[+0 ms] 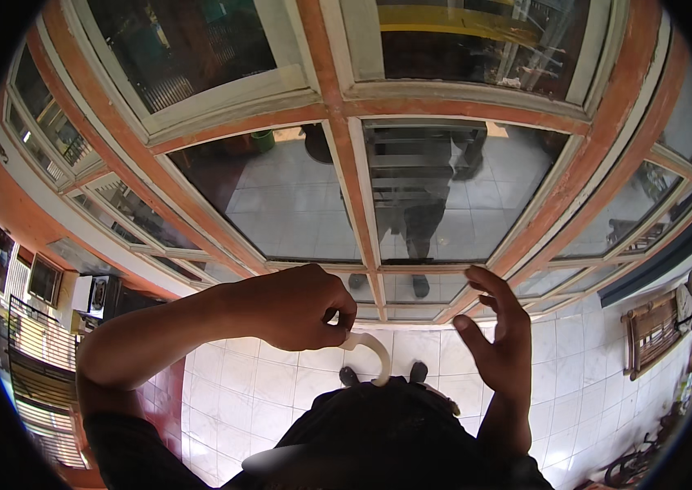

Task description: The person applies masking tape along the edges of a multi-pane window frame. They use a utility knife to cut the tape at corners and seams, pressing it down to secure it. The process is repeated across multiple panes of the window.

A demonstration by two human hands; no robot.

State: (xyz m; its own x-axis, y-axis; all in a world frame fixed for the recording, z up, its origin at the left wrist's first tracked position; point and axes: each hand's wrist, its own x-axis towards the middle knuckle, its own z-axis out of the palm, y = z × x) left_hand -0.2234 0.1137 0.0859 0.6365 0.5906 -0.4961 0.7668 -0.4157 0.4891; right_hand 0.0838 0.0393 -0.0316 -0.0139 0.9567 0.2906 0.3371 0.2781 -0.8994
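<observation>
My left hand is raised in front of the glazed panel, with thumb and fingertips pinched on one end of a pale, curved strip that looks like masking tape. The strip bends down towards my dark shirt; its lower end is hard to make out against the cloth. My right hand is held up on the other side, fingers spread and bent, holding nothing. Before both hands rise glass panes set in orange and cream frames. A paler strip lies along the bottom frame of the upper left pane.
White floor tiles surround my shoes. At the right stands a bamboo bench with things on it, and a bicycle is lower down. A black metal grille and a dark appliance are at the left.
</observation>
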